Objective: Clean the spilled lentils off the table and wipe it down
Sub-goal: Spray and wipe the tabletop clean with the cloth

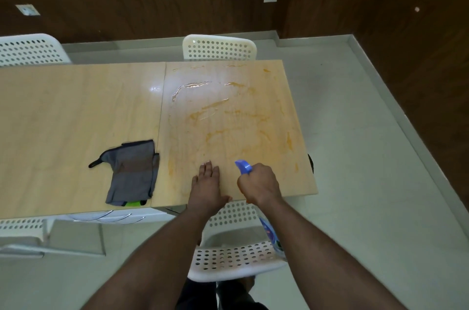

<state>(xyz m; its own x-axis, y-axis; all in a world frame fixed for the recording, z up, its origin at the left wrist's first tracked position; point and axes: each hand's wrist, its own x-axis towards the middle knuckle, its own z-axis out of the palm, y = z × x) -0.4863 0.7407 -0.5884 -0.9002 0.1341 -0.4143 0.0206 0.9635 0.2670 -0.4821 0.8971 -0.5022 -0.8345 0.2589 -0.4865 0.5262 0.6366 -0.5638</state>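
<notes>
Table (228, 119) smeared; L hand (206, 183) fingers flat on it, R hand (260, 183) gripping spray bottle (243, 167).

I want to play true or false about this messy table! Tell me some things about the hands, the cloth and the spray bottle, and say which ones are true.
1. The right hand grips a blue spray bottle. True.
2. The left hand holds the grey cloth. False: the left hand lies flat on the table, and the cloth lies by itself to its left.
3. Orange smears and wet streaks show on the right part of the table. True.
4. The cloth lies on top of the orange smears. False: it lies on the clean-looking left part, beside the seam.
5. A white chair stands at the far side of the table. True.
</notes>
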